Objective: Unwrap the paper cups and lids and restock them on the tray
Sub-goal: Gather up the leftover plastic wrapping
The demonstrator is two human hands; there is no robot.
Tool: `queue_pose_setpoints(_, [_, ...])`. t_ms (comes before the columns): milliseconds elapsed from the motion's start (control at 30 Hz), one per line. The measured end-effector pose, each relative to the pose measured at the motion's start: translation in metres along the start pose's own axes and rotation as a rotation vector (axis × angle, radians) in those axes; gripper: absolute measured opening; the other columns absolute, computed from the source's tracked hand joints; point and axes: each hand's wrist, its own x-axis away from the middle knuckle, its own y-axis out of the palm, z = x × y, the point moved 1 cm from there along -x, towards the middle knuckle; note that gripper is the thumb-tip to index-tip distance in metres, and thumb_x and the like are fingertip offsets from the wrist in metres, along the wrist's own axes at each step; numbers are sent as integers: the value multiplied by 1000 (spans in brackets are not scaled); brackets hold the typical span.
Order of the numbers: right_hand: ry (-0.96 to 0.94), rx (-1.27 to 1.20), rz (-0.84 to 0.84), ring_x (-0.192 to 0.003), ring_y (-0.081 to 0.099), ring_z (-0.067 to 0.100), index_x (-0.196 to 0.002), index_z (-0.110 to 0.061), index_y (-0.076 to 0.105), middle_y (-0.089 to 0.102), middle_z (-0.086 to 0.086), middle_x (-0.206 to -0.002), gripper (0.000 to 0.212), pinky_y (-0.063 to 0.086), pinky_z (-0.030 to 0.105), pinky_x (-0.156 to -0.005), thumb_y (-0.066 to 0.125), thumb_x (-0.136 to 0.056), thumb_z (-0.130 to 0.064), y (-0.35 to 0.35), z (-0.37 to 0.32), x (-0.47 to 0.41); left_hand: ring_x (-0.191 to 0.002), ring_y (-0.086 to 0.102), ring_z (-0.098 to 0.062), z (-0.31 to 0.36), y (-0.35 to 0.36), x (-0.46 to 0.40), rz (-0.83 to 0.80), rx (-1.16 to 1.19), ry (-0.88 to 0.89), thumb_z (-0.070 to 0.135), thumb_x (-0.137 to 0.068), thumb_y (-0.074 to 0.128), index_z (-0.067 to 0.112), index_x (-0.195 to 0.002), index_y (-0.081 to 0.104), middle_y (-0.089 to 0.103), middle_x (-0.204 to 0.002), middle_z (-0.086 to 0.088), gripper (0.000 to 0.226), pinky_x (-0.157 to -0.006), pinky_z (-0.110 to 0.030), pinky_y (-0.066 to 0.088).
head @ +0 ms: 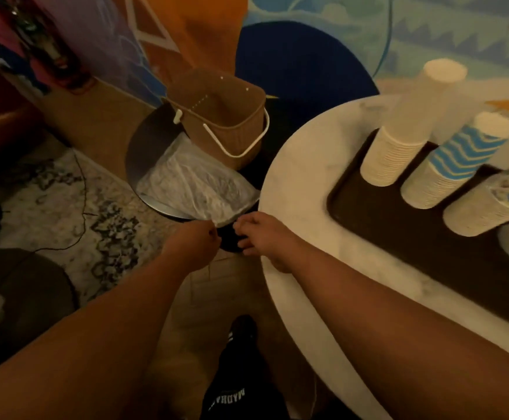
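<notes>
The left hand (pixel 197 242) pinches the near edge of the clear plastic wrapper (pixel 192 184), which lies just beyond it on the low dark stool (pixel 144 137); the right hand (pixel 262 234), fingers loosely curled and seemingly empty, hovers just beside; three cup stacks (pixel 392 156) stand on the dark tray (pixel 383 225), well right.

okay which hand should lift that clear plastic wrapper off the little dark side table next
Probably the left hand. It already pinches the near edge of the clear plastic wrapper on the dark side table. The right hand hovers beside it, fingers loosely curled, holding nothing.
</notes>
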Motion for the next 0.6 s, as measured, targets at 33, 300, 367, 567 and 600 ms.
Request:
queue_pose_setpoints(33, [57, -70, 13, -93, 61, 21, -96, -19, 59, 62, 5, -100, 8, 52, 43, -97, 57, -96, -27, 13, -4, -21, -98, 60, -28, -14, 4, -15, -26, -31, 29, 28, -95, 52, 16, -106, 64, 64, -108, -7, 20, -76, -33, 44])
queue_pose_setpoints(300, [386, -222, 221, -111, 54, 25, -144, -12, 38, 52, 8, -129, 59, 49, 44, -97, 61, -94, -31, 47, 20, -117, -144, 19, -29, -64, 53, -112, -162, -147, 273, 18, -88, 58, 23, -147, 31, 23, -157, -2, 64, -110, -46, 31])
queue_pose_setpoints(367, [449, -228, 273, -114, 54, 28, -147, -13, 33, 49, 11, -137, 64, 49, 46, -98, 59, -94, -38, 46, 29, -135, -145, 13, -32, -65, 57, -125, -156, -280, 322, 20, -89, 57, 22, -150, 22, 14, -159, -4, 70, -111, -47, 27])
queue_pose_setpoints(567, [497, -442, 510, -107, 58, 32, -133, -5, 50, 57, 11, -125, 41, 50, 44, -96, 47, -101, -31, 39, 24, -184, -121, 46, -33, -82, 71, -146, -2, -294, 513, 16, -88, 57, 12, -125, 58, 49, -136, -9, 37, -93, -46, 41])
queue_pose_setpoints(600, [492, -422, 515, -112, 58, 35, -134, -3, 49, 57, 16, -129, 38, 49, 43, -96, 45, -102, -24, 36, 24, -190, -111, 54, -34, -84, 73, -147, 67, -268, 570, 14, -85, 59, 10, -113, 64, 58, -124, -11, 29, -85, -46, 45])
